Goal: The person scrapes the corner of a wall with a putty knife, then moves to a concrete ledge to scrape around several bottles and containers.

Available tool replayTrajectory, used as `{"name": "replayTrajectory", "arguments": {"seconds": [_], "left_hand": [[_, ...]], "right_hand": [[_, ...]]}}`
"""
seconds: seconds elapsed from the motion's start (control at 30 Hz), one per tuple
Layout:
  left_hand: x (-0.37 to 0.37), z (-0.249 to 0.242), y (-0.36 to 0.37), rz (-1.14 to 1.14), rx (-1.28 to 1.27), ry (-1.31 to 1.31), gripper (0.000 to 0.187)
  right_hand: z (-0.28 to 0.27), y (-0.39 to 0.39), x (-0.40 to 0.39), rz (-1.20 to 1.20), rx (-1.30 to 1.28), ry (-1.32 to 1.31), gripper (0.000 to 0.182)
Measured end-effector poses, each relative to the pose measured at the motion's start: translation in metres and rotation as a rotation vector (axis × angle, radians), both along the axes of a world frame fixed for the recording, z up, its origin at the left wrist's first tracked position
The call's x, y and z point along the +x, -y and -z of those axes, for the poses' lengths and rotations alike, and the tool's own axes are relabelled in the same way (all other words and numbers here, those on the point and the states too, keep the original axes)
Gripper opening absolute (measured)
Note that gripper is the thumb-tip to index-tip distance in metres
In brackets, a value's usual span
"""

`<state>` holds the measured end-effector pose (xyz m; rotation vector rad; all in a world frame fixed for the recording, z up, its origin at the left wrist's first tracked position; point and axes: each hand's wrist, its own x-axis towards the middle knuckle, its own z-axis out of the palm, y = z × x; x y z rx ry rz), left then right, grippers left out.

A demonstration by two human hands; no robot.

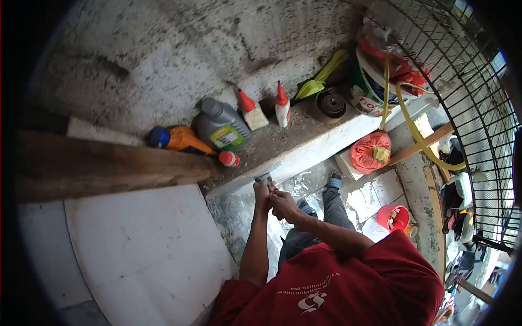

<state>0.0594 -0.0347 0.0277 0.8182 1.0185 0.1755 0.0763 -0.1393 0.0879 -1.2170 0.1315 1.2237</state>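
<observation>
My left hand (262,193) is closed around a small grey flat-ended tool (264,178), whose end lies against the white front face of the concrete ledge (288,154). Right beside it, my right hand (284,205) has its fingers curled in, touching or nearly touching the left one. What the right fingers hold, if anything, is hidden. Just above the hands, a red-and-white capped container (229,158) sits at the ledge's edge. Behind it stand a grey oil bottle (222,126) and an orange bottle with a blue cap (182,139).
Along the ledge are two red-tipped glue bottles (283,106), a yellow-green scoop (322,76), a dark coil (331,103) and a bucket (370,89). A wooden beam (114,168) and white board (152,250) flank the left. Right: red bucket (399,218), red bag (365,157), wire cage (478,108).
</observation>
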Motion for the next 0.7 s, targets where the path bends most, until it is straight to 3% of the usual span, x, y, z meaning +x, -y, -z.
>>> {"name": "replayTrajectory", "arguments": {"seconds": [0.1,0.2,0.23,0.37,0.47,0.57,0.6,0.63,0.7], "left_hand": [[0.004,0.003,0.002,-0.117,0.018,0.079,0.013],[-0.009,0.044,-0.013,0.058,0.138,0.104,0.014],[-0.017,0.058,-0.024,0.262,0.285,0.016,0.016],[-0.020,0.083,-0.014,-0.091,-0.120,0.124,0.013],[-0.029,0.074,0.016,-0.076,-0.141,0.199,0.025],[-0.029,0.063,0.042,-0.151,-0.398,0.379,0.030],[-0.026,0.046,0.050,-0.205,-0.525,0.482,0.032],[-0.022,0.030,0.057,-0.192,-0.457,0.451,0.031],[-0.024,0.040,0.053,-0.183,-0.776,0.642,0.033]], "right_hand": [[-0.014,0.003,0.003,-0.026,-0.049,0.031,0.029],[0.043,-0.024,0.007,-0.028,-0.067,-0.030,0.031],[0.061,-0.033,0.007,0.028,-0.096,-0.137,0.028],[0.044,-0.006,0.000,-0.089,-0.051,0.000,0.026],[0.030,0.029,-0.001,-0.130,-0.061,-0.005,0.026],[0.044,0.061,0.009,-0.330,-0.026,-0.098,0.029],[0.033,0.064,0.009,-0.338,-0.061,-0.035,0.031],[0.021,0.070,0.008,-0.345,-0.097,0.028,0.033],[0.019,0.074,0.004,-0.323,-0.086,0.067,0.043]]}}
